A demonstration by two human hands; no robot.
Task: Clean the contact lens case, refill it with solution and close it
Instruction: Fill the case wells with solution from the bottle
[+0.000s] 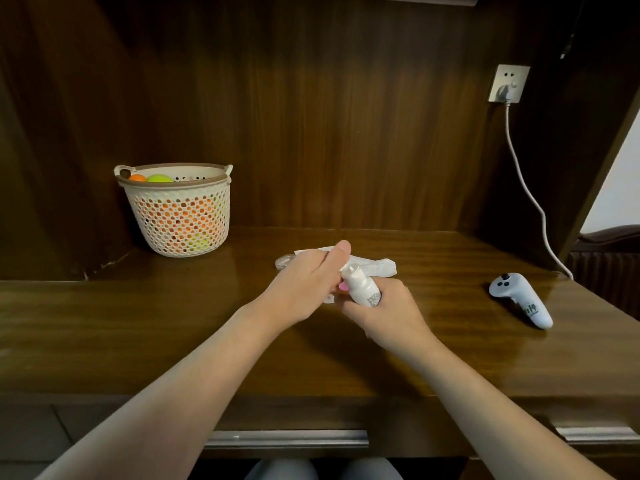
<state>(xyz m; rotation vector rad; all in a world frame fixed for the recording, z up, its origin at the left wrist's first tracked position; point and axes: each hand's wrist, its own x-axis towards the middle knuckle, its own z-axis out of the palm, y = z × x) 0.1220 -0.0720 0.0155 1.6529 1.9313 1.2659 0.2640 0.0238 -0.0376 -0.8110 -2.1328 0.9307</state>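
Far left of the bottle (363,289) we see a basket (178,211) of balls. Our left hand (304,285) curls round a mostly hidden pink case (343,287), touching the bottle's nozzle. Our right hand (388,308) grasps the tilted bottle. A tissue (375,265) lies just behind; a controller (519,299) lies well right.

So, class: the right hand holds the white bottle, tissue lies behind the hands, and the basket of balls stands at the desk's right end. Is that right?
Not quite. The head view shows the basket at the desk's left end, not its right. The rest holds: the right hand holds the white bottle, and tissue lies behind the hands.
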